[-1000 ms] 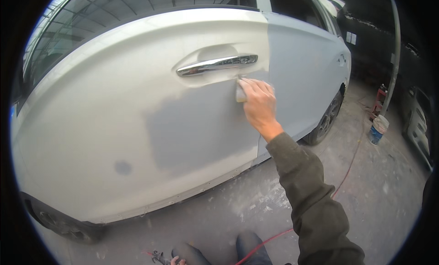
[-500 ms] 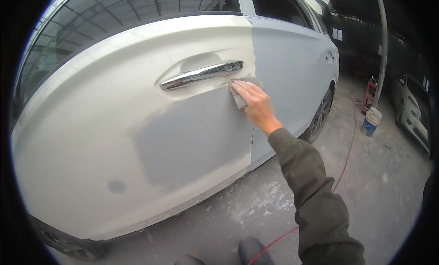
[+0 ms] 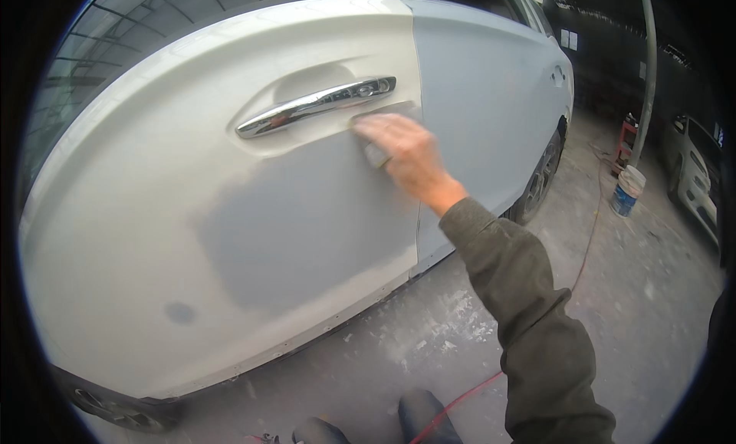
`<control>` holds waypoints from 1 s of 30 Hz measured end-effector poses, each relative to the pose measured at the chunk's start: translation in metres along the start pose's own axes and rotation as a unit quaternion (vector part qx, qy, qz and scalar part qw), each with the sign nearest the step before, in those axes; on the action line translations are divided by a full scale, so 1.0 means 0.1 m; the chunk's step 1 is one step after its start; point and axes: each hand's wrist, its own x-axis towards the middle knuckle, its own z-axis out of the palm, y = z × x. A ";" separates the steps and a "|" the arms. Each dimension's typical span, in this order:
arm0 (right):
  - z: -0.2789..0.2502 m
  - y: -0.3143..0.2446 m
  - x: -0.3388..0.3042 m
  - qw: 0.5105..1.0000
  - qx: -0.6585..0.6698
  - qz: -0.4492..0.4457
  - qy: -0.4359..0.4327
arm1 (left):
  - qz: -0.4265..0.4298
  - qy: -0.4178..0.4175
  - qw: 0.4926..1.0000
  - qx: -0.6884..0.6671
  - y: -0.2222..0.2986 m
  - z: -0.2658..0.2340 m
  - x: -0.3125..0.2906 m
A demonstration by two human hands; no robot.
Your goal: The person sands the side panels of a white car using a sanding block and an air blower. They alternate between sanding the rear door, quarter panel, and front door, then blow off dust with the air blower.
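Observation:
My right hand [image 3: 406, 154] reaches in from the lower right, its fingers closed over a thin grey sanding pad [image 3: 376, 154]. It holds the pad against the white car door [image 3: 138, 206], just below the chrome door handle [image 3: 318, 106]. Hand and pad are slightly smeared by motion. Under them a large dull grey patch [image 3: 299, 214] covers the door's middle, with blurred edges. A small round grey spot [image 3: 180, 313] lies lower left on the same door. My left hand is out of the picture.
Right of the door seam stands a light grey panel [image 3: 483, 99] with a wheel [image 3: 543, 183] beyond it. A red hose [image 3: 586, 256] runs across the dusty floor. A bucket [image 3: 629, 191] stands by a pole [image 3: 650, 76], near a red stand [image 3: 623, 145]. Another car [image 3: 699, 175] is parked farther right.
My right hand has slid a little left along the door below the handle, with the pad still in it. The view has shifted slightly, so the door sits higher and farther left.

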 end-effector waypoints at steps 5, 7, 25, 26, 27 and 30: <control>0.14 -0.22 0.01 0.998 0.005 0.060 0.023 | -0.029 -0.006 0.997 -0.077 -0.27 -0.08 0.19; 0.04 -0.16 0.02 0.999 0.035 0.019 -0.008 | -0.038 -0.014 0.998 -0.048 -0.19 -0.05 0.19; -0.13 -0.05 -0.22 0.988 -0.058 0.139 0.016 | -0.010 -0.019 0.998 -0.058 -0.21 -0.19 0.20; -0.06 -0.06 -0.20 0.988 -0.063 0.141 0.027 | -0.007 -0.024 0.998 -0.061 -0.23 -0.20 0.22; 0.00 -0.04 -0.18 0.987 -0.073 0.141 0.038 | -0.003 -0.033 0.997 -0.063 -0.24 -0.19 0.25; 0.25 -0.30 -0.03 0.992 -0.018 0.115 0.056 | -0.006 -0.011 0.998 -0.064 -0.25 -0.13 0.26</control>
